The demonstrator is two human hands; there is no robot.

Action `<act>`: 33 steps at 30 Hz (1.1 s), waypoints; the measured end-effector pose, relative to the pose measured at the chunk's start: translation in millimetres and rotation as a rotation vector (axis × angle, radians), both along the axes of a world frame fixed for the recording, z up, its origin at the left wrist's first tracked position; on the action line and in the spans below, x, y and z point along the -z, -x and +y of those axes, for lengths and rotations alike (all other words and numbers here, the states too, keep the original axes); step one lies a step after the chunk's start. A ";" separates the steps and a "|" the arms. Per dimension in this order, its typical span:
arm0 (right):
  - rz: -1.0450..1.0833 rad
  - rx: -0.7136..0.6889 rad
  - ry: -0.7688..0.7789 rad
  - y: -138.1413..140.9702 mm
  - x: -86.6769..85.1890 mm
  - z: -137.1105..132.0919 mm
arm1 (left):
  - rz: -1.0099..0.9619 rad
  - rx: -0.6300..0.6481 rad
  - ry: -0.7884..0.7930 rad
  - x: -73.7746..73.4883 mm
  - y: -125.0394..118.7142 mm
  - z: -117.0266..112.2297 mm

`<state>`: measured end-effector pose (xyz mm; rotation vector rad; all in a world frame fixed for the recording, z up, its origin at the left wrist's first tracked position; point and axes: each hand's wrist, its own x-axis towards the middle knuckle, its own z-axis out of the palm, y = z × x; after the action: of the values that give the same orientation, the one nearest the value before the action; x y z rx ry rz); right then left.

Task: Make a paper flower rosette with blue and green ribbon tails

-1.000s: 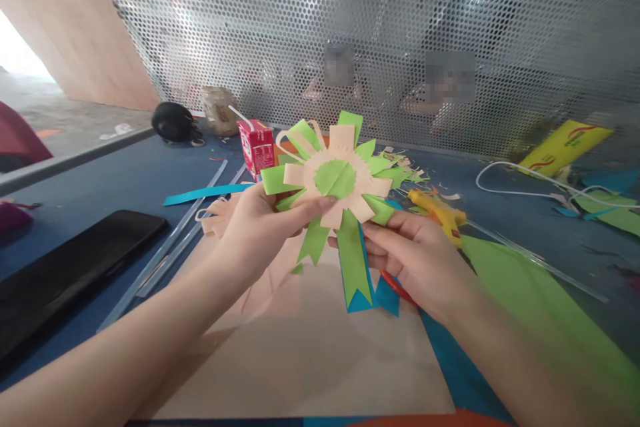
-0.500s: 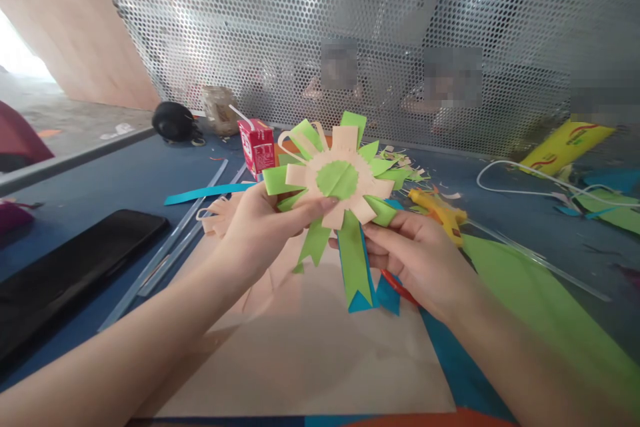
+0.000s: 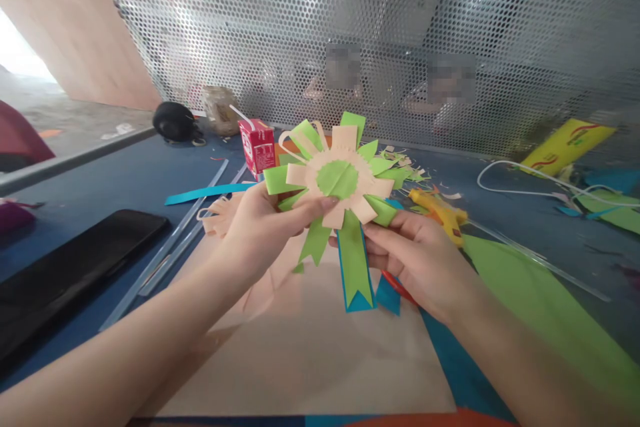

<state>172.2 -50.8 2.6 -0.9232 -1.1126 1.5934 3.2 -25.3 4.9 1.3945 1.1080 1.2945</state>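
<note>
Left hand (image 3: 265, 213) pinches the paper rosette (image 3: 337, 179) over the worktop (image 3: 125, 173), well inside the left edge; right hand (image 3: 417, 250) grips its green tail (image 3: 354, 263), probably so the blue backing (image 3: 359, 303) doesn't go wonky.

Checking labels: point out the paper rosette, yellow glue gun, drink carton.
paper rosette (image 3: 338, 179): head view, on its green centre disc
yellow glue gun (image 3: 438, 209): head view, on its body
drink carton (image 3: 259, 152): head view, on its printed side

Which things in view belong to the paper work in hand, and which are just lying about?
Probably part of the job:
paper rosette, held by left hand and right hand
peach sheet
green sheet
glue gun
blue strip

Apparently just lying about:
phone
drink carton
jar
yellow packet
</note>
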 end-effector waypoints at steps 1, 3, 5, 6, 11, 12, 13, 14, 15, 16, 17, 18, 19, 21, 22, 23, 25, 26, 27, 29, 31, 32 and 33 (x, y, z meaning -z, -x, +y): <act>0.000 0.000 0.001 0.0 0.1 -0.2 | -0.001 0.001 0.000 -0.2 0.0 0.0; 0.001 0.000 0.005 0.0 0.2 -0.7 | -0.006 0.005 0.000 -0.7 0.1 0.0; 0.005 -0.001 0.012 0.1 -0.1 -1.3 | -0.013 0.015 -0.007 -1.1 0.4 0.0; 0.009 -0.001 0.016 0.3 -0.4 -1.6 | -0.015 0.020 -0.012 -1.4 0.4 -0.1; 0.026 0.004 0.033 0.9 -2.5 -2.8 | -0.008 0.021 -0.006 -2.3 0.0 -0.9; 0.025 0.005 0.036 0.7 -3.0 -2.9 | -0.004 0.017 -0.003 -2.2 -0.1 -0.9; 0.026 0.008 0.038 0.4 -3.3 -3.0 | 0.002 0.010 0.000 -2.1 -0.2 -0.8; 0.027 0.008 0.039 0.1 -3.6 -3.0 | 0.008 0.003 0.001 -2.0 -0.3 -0.6; 0.029 0.004 0.038 -0.2 -3.8 -2.8 | 0.012 -0.002 0.001 -1.9 -0.5 -0.4; 0.035 -0.004 0.034 -0.4 -4.0 -2.5 | 0.011 -0.004 -0.001 -1.9 -0.7 -0.3; 0.042 -0.013 0.028 -0.5 -4.0 -2.1 | 0.006 -0.001 -0.003 -2.1 -0.9 -0.3; 0.047 -0.018 0.023 -0.4 -4.0 -1.7 | 0.000 0.003 -0.006 -2.4 -1.3 -0.4; 0.047 -0.017 0.019 -0.2 -3.9 -1.4 | -0.006 0.006 -0.012 -2.7 -1.7 -0.6; 0.032 0.003 0.021 0.3 -3.5 -1.1 | -0.012 0.010 -0.023 -3.5 -2.8 -1.4; 0.020 0.015 0.024 0.5 -3.2 -1.1 | -0.015 0.014 -0.027 -3.7 -3.2 -1.8; 0.009 0.022 0.025 0.7 -2.8 -1.2 | -0.019 0.019 -0.031 -3.7 -3.6 -2.2; -0.002 0.024 0.023 0.7 -2.0 -1.5 | -0.037 0.035 -0.030 -3.3 -3.8 -2.8; -0.002 0.023 0.020 0.6 -1.7 -1.6 | -0.047 0.043 -0.027 -2.8 -3.7 -3.0; -0.001 0.021 0.018 0.4 -1.4 -1.6 | -0.055 0.048 -0.025 -2.4 -3.6 -3.1; 0.001 0.014 0.020 -0.1 -1.2 -1.6 | -0.056 0.045 -0.021 -1.6 -3.2 -3.3; 0.001 0.006 0.021 -0.5 -1.4 -1.7 | -0.047 0.032 -0.021 -1.3 -3.1 -3.4; 0.001 0.002 0.021 -0.6 -1.6 -1.8 | -0.043 0.027 -0.023 -1.3 -3.2 -3.4; 0.002 -0.003 0.020 -0.7 -1.8 -2.0 | -0.042 0.025 -0.026 -1.4 -3.4 -3.4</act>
<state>172.9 -52.8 4.5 -0.9334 -1.0993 1.6106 6.5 -28.7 6.3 1.3904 1.0457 1.3183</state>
